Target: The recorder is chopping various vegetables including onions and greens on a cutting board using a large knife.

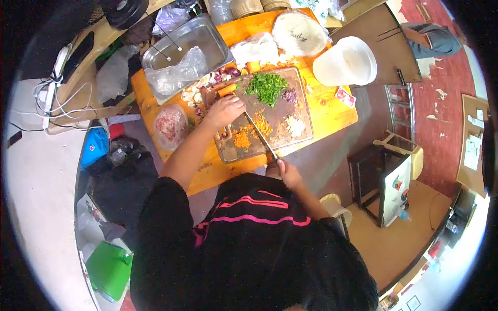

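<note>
My right hand (289,175) grips the handle of a kitchen knife (260,133) near the front edge of a brown cutting board (268,112). Its blade slants across the board, the tip end beside the fingers of my left hand (227,110). Those fingers are bent downward; whether they press the blade or hold food is hidden. Finely chopped carrot (242,139) lies along the blade. Beyond are chopped green herbs (267,86), diced purple onion (289,96) and a pile of pale minced pieces (295,126). A carrot piece (227,90) rests just past my left hand.
Ground meat in a plastic bag (170,126) sits left on the wooden table (330,112). A steel pan (186,39) holding a clear bag stands behind, near vegetable peelings (198,91). At the back are a bagged flatbread stack (299,33) and a white plastic bucket (346,62).
</note>
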Available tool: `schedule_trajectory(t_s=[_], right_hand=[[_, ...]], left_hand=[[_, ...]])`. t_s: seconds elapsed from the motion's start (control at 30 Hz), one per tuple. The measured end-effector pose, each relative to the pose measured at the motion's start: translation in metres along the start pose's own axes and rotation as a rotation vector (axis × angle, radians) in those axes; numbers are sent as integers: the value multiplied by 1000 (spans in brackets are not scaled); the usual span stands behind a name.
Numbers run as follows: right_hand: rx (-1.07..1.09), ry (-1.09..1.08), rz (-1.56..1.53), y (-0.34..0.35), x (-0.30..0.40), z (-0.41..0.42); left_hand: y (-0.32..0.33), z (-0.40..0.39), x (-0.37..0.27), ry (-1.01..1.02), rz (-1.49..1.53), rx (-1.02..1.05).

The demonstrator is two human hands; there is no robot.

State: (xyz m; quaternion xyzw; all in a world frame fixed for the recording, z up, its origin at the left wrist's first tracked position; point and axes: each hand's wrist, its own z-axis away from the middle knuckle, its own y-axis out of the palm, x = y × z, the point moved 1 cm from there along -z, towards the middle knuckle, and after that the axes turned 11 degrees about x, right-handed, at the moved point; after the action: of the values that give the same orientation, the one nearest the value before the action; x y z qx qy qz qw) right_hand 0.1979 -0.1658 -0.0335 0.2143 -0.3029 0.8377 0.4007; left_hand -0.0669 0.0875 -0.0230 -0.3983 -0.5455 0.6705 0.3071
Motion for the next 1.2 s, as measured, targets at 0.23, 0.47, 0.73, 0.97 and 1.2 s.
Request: schedule_trajectory(t_s=[0.23, 0.47, 0.73, 0.97, 1.2], right_hand=[[-76, -86, 179, -26, 19, 18], [-69, -39, 281, -47, 4, 4], [-23, -99, 311, -67, 3, -6], [75, -68, 313, -78, -9, -22], [28, -140, 279, -77, 7, -18]], left_hand=[[9, 5, -15, 1, 27, -78], [0, -4, -20, -42, 9, -68], [4, 0, -24, -139, -3, -85], [-4, -10, -32, -215, 16, 2], [-9, -9, -33, -247, 27, -32]])
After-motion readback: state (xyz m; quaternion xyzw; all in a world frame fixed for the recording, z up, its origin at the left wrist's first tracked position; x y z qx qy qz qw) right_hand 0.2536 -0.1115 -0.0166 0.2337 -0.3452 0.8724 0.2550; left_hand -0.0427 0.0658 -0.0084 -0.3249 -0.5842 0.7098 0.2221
